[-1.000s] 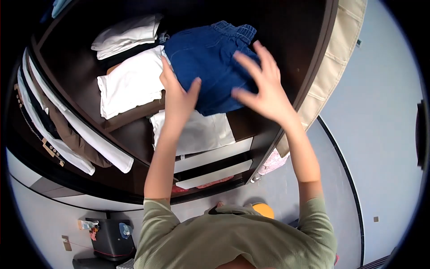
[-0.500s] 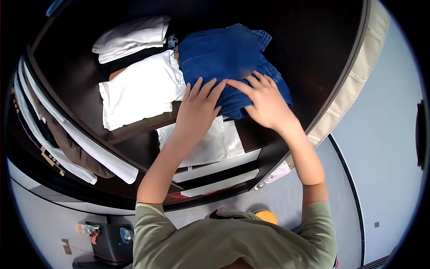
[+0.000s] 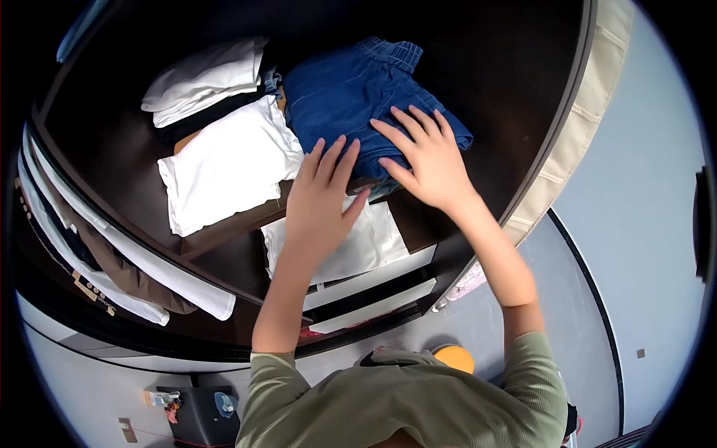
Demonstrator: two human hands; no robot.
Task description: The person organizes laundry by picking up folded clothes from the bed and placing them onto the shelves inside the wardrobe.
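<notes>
Folded blue jeans (image 3: 336, 97) with a gathered elastic waistband lie on the dark wardrobe shelf. My right hand (image 3: 432, 160) rests with spread fingers on their near right part. My left hand (image 3: 321, 198) is open at their near left edge, its fingertips at or just over the denim; whether they touch I cannot tell. Just left of the jeans is a folded white garment (image 3: 228, 164). Behind that garment sits a stack of folded white clothes (image 3: 209, 75) with dark cloth beneath. Part of the jeans is hidden under my right hand.
A lower compartment holds a folded white cloth (image 3: 373, 231), above white drawer fronts (image 3: 373, 308). Hanging clothes (image 3: 127, 246) fill the left section. The wardrobe's side panel (image 3: 549, 142) bounds the shelf at right. A black bin-like box (image 3: 202, 418) stands on the floor.
My right hand has moved up and spread its fingers on the jeans, apart from my left hand. The jeans' near edge sits farther back, and the waistband shows more fully.
</notes>
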